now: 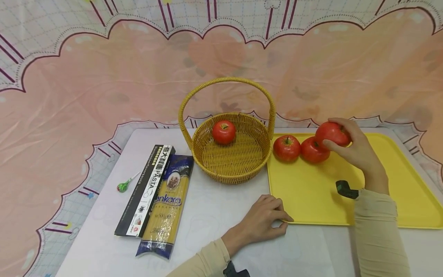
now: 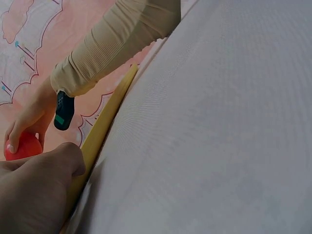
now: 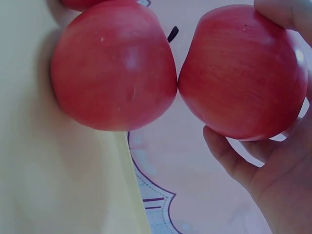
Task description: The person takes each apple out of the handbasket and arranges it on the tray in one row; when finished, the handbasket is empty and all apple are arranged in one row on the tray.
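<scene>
My right hand [image 1: 360, 148] holds a red apple [image 1: 333, 134] between thumb and fingers, above the yellow tray [image 1: 380, 215]. The right wrist view shows this held apple [image 3: 243, 73] side by side with another apple [image 3: 114, 68], which has a dark stem. Two apples lie in the tray's back left part, a left one [image 1: 287, 148] and a right one [image 1: 314, 150], the latter partly covered by the held apple. At the tray's front left corner, my left hand [image 1: 261, 219] has curled fingers and pinches the rim. One more apple [image 1: 223, 132] sits inside the wicker basket [image 1: 232, 177].
The basket's tall arched handle [image 1: 226, 79] rises left of the tray. Farther left, a black and white pasta box [image 1: 145, 192] overlaps a bag of spaghetti [image 1: 164, 215]. Beside them lies a green lollipop [image 1: 122, 187]. A patterned cloth [image 1: 138, 88] hangs behind the table.
</scene>
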Tool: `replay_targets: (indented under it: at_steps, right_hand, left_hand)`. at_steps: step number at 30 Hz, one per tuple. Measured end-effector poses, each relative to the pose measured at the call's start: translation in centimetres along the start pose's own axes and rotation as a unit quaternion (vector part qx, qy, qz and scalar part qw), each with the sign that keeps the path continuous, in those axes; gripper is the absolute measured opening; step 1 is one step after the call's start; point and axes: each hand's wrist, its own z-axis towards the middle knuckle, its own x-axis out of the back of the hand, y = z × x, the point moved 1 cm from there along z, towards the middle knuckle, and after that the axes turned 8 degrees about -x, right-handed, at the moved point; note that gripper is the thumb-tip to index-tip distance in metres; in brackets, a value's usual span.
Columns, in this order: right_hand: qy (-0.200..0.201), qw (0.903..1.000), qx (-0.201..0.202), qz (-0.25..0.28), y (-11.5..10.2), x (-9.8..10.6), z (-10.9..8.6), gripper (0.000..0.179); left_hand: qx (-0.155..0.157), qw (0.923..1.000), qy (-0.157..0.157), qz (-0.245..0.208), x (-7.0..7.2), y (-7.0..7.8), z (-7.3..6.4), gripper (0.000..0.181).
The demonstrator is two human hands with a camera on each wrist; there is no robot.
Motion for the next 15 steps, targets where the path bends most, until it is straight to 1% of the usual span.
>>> replay_targets:
  at_steps: [10,15]
  right_hand:
    - [-0.013,0.9995,-0.03,0.001,0.7,0.64,-0.01,0.068]
    - [-0.02,0.9991,-0.038,0.002,1.0,0.8,-0.14,0.067]
  left_hand:
    - [-0.003,1.0,-0.002,0.003,0.02,-0.04,0.06,0.015]
    - [-0.003,1.0,-0.003,0.003,0.1,0.0,0.11,0.015]
